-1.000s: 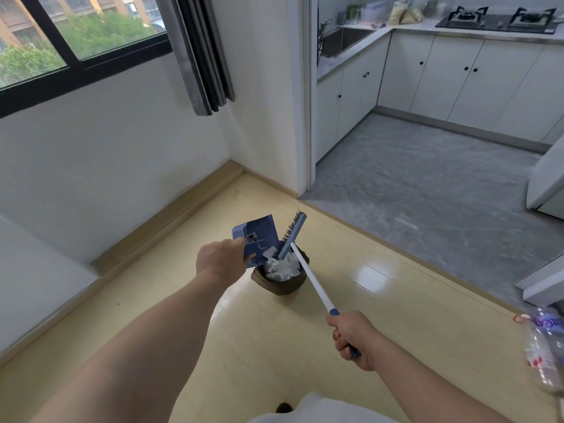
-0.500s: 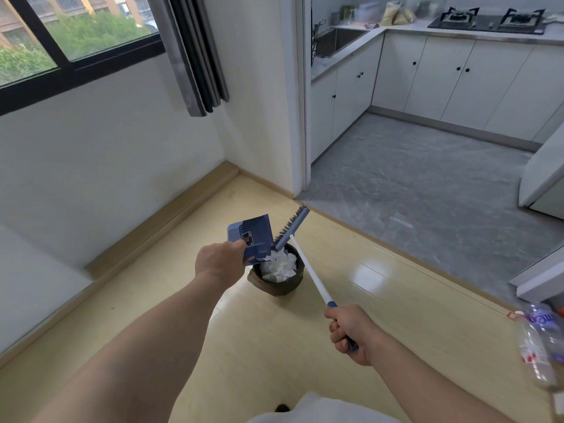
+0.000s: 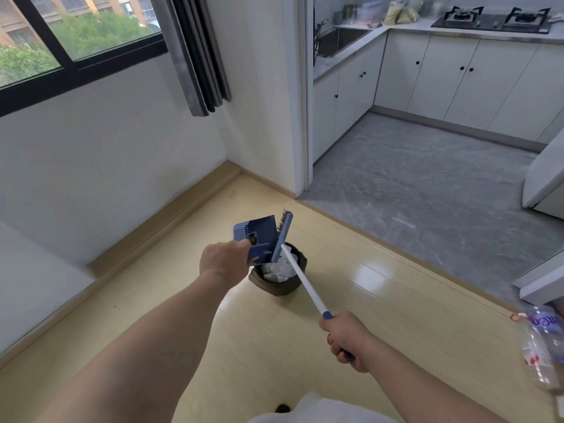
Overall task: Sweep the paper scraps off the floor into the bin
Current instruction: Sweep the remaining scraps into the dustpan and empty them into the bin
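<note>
The left hand [image 3: 224, 260] is closed around the handle of a blue dustpan [image 3: 255, 236], which it holds tipped up over the far-left rim of the bin [image 3: 277, 282]. The right hand [image 3: 348, 338] is wrapped tight around the blue grip end of a brush [image 3: 282, 236], its white shaft running up and away across the bin's mouth, so that the blue brush head sits against the right edge of the dustpan, bristles pointing up. White paper scraps [image 3: 278, 268] lie piled inside the dark bin, which stands on the pale wood floor [image 3: 381, 306] near the edge of the grey kitchen tiles [image 3: 427, 190]. A clear plastic bottle [image 3: 541, 349] lies blurred at the right edge of view
</note>
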